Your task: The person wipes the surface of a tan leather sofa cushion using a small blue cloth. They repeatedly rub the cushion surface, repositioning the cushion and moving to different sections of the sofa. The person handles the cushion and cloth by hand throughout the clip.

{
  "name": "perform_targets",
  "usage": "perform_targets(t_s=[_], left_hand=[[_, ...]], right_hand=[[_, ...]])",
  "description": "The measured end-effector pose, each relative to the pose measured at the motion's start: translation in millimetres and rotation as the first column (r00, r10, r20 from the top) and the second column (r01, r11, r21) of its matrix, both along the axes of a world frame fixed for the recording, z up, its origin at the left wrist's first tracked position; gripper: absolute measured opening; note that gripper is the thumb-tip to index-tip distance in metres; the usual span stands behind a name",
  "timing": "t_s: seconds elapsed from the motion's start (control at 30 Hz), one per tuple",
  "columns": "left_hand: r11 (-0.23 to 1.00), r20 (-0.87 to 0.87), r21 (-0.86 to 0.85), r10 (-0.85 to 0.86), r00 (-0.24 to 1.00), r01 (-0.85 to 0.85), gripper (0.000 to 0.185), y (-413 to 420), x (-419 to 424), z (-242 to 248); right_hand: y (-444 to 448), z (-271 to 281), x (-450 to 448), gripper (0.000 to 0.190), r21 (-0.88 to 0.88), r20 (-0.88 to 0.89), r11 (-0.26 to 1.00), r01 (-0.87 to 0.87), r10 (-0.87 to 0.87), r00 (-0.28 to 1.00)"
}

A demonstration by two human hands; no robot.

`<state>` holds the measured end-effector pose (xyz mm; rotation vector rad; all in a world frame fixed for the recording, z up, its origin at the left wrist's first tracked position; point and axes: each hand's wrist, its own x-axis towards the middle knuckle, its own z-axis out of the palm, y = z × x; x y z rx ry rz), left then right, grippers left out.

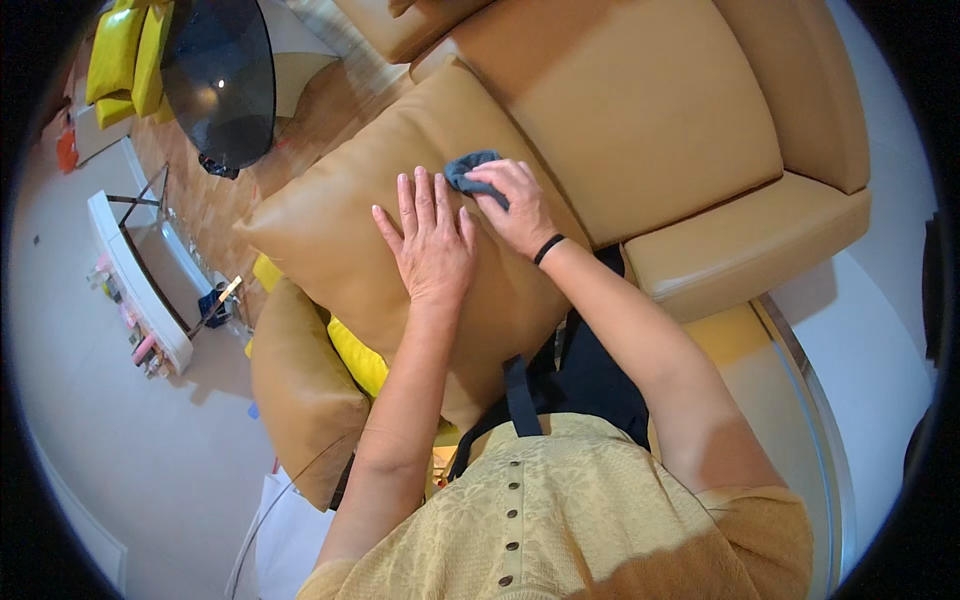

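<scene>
A large tan leather cushion [360, 180] lies in front of me, one corner pointing left. My left hand [433, 238] rests flat on it, palm down with fingers spread, holding nothing. Just to the right, my right hand [517, 204] grips a bunched dark grey cloth [469, 166] and presses it to the cushion. The tips of the left fingers lie close beside the cloth. A black band [549, 249] circles my right wrist. What lies under the cushion is mostly hidden.
A tan leather sofa [637, 97] stands beyond and to the right. Another tan cushion [300, 390] and a yellow one [356, 356] are at the left. Farther off are a dark oval table [225, 90], yellow seats [116, 56] and a white shelf [135, 277] bearing small items.
</scene>
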<state>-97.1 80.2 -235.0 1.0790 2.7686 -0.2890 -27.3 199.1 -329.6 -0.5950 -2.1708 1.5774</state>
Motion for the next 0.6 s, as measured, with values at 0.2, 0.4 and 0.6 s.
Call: perform_targets(t_s=[0.2,0.4,0.6], left_hand=[[0.995,0.026,-0.094,-0.024,0.999,0.026,0.064,29.3,12.9,-12.3],[0.995,0.064,-0.092,-0.034,0.997,0.04,0.067,32.4,14.1,-14.7],[0.997,0.078,-0.078,0.0,0.997,0.006,0.07,30.2,16.9,-17.3]], right_hand=[[52.3,-46.6,-74.6,0.026,-0.001,0.068,0.974,0.226,-0.226,0.972],[18.2,-61.4,-45.3,0.032,0.0,0.062,0.997,0.073,-0.073,0.995],[23.3,-55.3,26.7,0.031,-0.08,0.185,0.993,0.087,-0.071,0.98]])
